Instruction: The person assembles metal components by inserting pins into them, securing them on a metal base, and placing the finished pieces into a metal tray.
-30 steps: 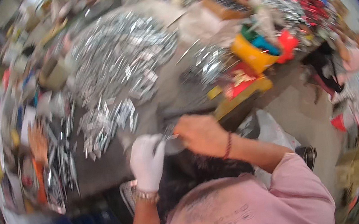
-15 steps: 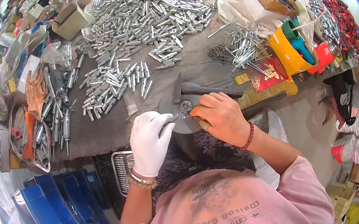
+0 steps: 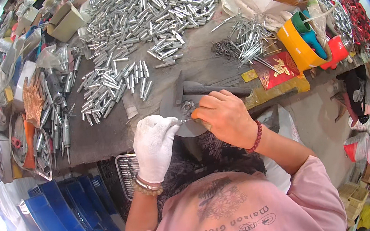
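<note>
Left hand: gloved in white (image 3: 154,145), just below the middle of the frame, fingers curled shut with the tips pinching a small thin metal piece (image 3: 185,121) that sticks out toward the other hand; a beaded bracelet sits at the wrist.
Right hand: bare (image 3: 225,117), right of the glove, fingers closed around an orange-handled tool (image 3: 195,114) whose tip meets the small metal piece; a dark red bead bracelet is on the wrist.
Metal piece: held between both hands at the near edge of the workbench (image 3: 104,140), over a round grey plate (image 3: 180,116).
Hammer: dark head and handle (image 3: 212,88) lying on the bench just above the right hand, touching the grey plate's far side as far as can be told.
Big heap: silver metal tubes and pins (image 3: 147,8) across the upper middle of the frame.
Smaller heap: similar silver parts (image 3: 111,88) left of centre, well apart from the hands.
Long pins: loose bundle (image 3: 245,40) in the upper right.
Yellow bin: (image 3: 295,47) at right, with green and blue items inside and a red container beside it.
Blue crates: stacked (image 3: 58,221) at lower left, below the bench.
Pink shirt: (image 3: 235,216) fills the lower middle.
</note>
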Motion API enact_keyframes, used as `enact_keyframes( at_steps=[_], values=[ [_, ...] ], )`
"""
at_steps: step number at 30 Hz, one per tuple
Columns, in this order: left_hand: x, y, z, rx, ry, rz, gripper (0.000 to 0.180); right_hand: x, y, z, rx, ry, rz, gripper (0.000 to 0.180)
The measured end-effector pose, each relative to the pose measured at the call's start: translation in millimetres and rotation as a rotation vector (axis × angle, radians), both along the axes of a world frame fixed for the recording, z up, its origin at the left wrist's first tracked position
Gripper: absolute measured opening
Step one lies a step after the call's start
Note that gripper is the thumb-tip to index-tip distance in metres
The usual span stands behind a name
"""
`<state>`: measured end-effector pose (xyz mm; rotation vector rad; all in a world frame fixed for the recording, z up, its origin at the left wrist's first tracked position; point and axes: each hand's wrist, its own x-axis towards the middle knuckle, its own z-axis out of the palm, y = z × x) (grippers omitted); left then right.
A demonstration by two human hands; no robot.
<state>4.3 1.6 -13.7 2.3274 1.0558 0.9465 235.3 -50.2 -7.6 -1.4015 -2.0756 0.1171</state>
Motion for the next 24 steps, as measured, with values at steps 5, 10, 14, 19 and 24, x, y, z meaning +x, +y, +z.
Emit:
enact_keyframes(
  at_steps=[5,10,14,19,24],
  values=[
    [-3,-1,1,-0.022,0.024,0.021,0.02,-1,1,1,0.012,-0.057,0.016,0.014],
    [-5,2,-5,-0.063,-0.022,-0.008,0.02,0,3,-4,0.037,-0.044,0.03,0.013],
    [0,1,-7,-0.05,-0.058,-0.055,0.019,0,6,-1,0.05,-0.04,0.059,0.014],
    [0,-1,-7,-0.099,-0.071,-0.031,0.019,0,5,-5,0.044,-0.064,0.066,0.012],
    [-4,-3,-6,-0.074,-0.026,-0.017,0.022,20,10,3,0.042,0.065,-0.052,0.021]
  ],
)
